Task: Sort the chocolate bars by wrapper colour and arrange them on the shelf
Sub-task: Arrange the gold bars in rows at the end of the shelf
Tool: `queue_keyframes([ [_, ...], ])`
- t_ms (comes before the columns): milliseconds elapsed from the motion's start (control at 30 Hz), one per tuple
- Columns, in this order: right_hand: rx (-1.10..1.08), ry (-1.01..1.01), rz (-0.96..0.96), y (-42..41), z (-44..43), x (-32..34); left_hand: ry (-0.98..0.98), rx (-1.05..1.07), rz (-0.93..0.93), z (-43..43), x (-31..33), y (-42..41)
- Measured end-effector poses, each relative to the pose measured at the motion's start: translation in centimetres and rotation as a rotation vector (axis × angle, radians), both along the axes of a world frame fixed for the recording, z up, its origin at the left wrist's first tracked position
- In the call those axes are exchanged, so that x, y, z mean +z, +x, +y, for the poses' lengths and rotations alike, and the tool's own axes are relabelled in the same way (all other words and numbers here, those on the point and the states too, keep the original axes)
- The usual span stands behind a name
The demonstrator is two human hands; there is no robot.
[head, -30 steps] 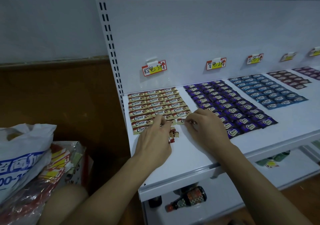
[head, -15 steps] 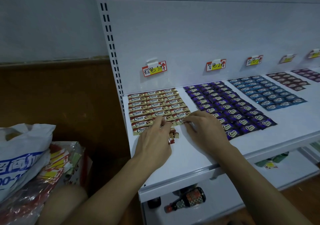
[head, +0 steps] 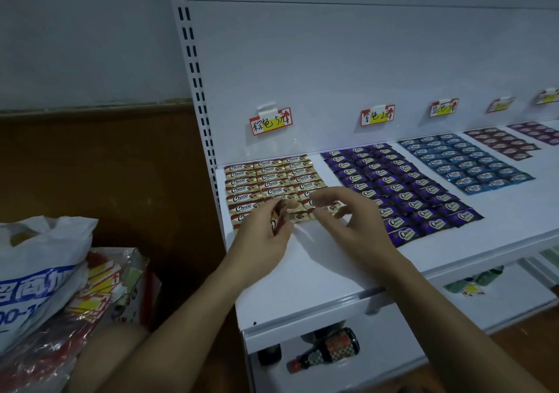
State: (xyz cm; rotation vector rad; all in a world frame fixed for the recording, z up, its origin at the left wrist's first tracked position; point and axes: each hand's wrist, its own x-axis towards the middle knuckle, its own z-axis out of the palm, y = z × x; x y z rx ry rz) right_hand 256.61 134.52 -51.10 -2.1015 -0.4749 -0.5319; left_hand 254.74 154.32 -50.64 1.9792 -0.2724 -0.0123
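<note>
Gold-wrapped Choco bars (head: 272,178) lie in neat rows at the left end of the white shelf (head: 317,271). To their right lie blocks of purple bars (head: 393,187), blue bars (head: 465,163) and dark red bars (head: 499,144). My left hand (head: 260,241) is raised at the front of the gold block and grips a gold bar (head: 276,220) in curled fingers. My right hand (head: 354,226) hovers over the gold block's front right corner, fingers spread and loosely bent, thumb and forefinger close to a bar there. Both hands hide the gold block's front rows.
Handwritten price labels (head: 270,122) hang on the back panel above each block. A white plastic bag (head: 39,271) and red packets sit on the left, beside the slotted shelf upright (head: 193,90). A dark sauce bottle (head: 326,350) lies on the lower shelf.
My left hand has lifted off the shelf and turned, now holding a gold bar that lay beneath it. My right hand has risen slightly from the front row, fingers spreading.
</note>
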Motion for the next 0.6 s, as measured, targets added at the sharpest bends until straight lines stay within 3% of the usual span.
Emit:
queue_keyframes([
  [67, 0.122, 0.157, 0.147, -0.1, 1.3, 0.8, -0.177, -0.11, 0.137, 0.9, 0.9, -0.1],
  [200, 0.263, 0.261, 0.208, 0.2, 3.9, 1.9, -0.318, -0.268, 0.181, 2.2, 2.0, -0.7],
  [467, 0.321, 0.472, 0.319, 0.8, 6.4, 2.7, -0.535, -0.184, 0.297, 4.9, 1.8, -0.9],
  [600, 0.333, 0.416, 0.357, 0.9, 6.4, 2.4, -0.453, -0.11, 0.242, 5.2, 1.3, -1.0],
])
